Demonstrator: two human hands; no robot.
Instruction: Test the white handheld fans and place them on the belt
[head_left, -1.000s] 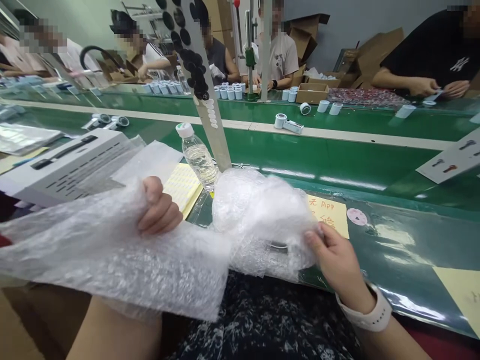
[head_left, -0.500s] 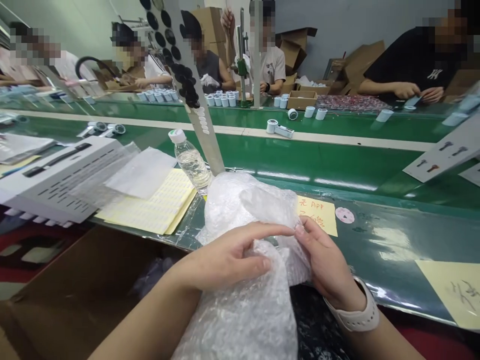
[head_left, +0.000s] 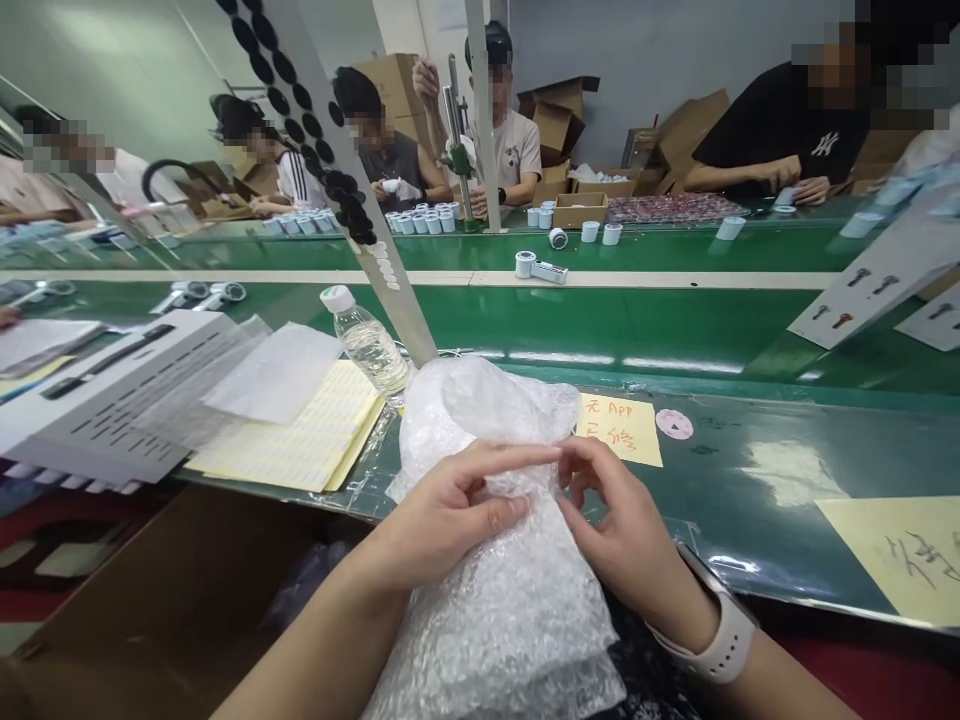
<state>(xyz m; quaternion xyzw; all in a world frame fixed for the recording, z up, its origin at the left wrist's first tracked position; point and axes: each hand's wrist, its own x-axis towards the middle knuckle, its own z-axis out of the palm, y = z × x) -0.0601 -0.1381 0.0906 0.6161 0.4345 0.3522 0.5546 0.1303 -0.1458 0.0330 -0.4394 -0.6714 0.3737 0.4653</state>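
Observation:
A stack of clear bubble wrap bags (head_left: 517, 610) lies over my lap and up onto the table edge, with a crumpled upper part (head_left: 480, 400) on the tabletop. My left hand (head_left: 465, 500) grips the bubble wrap, its thumb lying on top and its index finger stretched to the right. Beside the wrap's right edge, my right hand (head_left: 611, 500) has curved fingers with a gap between thumb and index. Its index fingertip meets the tip of my left index finger. The other left fingers are hidden.
A water bottle (head_left: 367, 340) leans near a metal post (head_left: 397, 290). Yellow label sheets (head_left: 300, 440) and a white printed box (head_left: 112, 390) lie left. Yellow notes (head_left: 619, 430) sit right. Beyond the green conveyor (head_left: 600, 320), several people work among white-blue cups (head_left: 420, 220).
My right hand has let go of the wrap's edge and its fingers have spread apart. The lower bubble wrap now lies flatter and further right. The camera view has shifted slightly.

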